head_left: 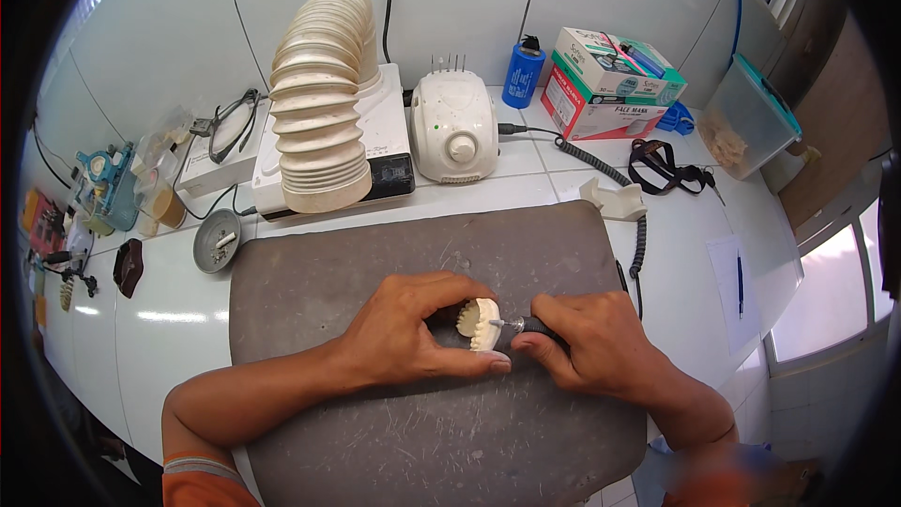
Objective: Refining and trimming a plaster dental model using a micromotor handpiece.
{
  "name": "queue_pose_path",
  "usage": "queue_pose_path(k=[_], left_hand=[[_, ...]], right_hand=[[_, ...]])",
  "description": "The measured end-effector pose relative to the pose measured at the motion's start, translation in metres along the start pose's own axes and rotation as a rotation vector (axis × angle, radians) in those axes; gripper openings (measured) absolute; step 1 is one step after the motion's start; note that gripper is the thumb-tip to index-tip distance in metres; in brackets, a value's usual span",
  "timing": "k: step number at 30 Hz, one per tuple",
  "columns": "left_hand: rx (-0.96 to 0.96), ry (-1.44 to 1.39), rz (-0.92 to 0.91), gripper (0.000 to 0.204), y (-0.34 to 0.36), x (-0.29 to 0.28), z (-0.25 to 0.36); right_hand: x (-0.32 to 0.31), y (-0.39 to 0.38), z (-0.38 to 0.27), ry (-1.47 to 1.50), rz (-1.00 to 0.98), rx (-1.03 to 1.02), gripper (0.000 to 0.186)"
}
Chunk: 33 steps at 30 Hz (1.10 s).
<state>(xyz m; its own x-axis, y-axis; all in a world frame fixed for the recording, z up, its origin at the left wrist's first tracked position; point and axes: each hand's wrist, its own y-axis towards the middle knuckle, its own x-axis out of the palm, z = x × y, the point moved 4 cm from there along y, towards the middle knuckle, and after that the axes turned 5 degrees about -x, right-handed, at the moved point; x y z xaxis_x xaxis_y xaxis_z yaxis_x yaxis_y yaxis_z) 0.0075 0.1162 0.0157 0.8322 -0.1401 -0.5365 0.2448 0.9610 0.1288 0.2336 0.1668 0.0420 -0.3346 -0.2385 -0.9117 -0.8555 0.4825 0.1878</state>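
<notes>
My left hand [404, 329] grips a cream-white dental cast [484, 330] between thumb and fingers, its row of teeth facing left and down. My right hand [601, 338] is closed round a dark rotary handpiece [537, 326]. The grey pointed bur [497, 322] at its tip meets, or nearly meets, the outer side of the cast; I cannot tell if they touch. Both hands are over a scratched brown-grey mat [450, 441]. Part of the cast is hidden by my left fingers.
Behind the mat stand a ribbed suction hose [324, 103] on its white unit and a white control box [456, 127] with a knob. A coiled cord [601, 167] runs past a handpiece rest [615, 200]. Glove and mask boxes [610, 84] sit back right, a grey ashtray [218, 242] left.
</notes>
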Motion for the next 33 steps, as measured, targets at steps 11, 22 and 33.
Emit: queue_pose_path(k=[11, 22, 33], left_hand=[[0.025, 0.024, 0.007, 0.066, 0.0003, 0.0002, 0.0014], [0.040, 0.039, 0.020, 0.067, 0.0007, 0.0012, 0.0014], [0.041, 0.030, 0.018, 0.066, 0.0000, 0.0013, 0.0019]], right_hand=[[0.0009, -0.0004, -0.0014, -0.003, -0.009, -0.018, 0.046], [-0.0008, 0.0004, -0.0031, 0.000, -0.008, -0.006, 0.045], [0.0010, -0.0014, -0.0048, 0.006, -0.030, -0.022, 0.044]])
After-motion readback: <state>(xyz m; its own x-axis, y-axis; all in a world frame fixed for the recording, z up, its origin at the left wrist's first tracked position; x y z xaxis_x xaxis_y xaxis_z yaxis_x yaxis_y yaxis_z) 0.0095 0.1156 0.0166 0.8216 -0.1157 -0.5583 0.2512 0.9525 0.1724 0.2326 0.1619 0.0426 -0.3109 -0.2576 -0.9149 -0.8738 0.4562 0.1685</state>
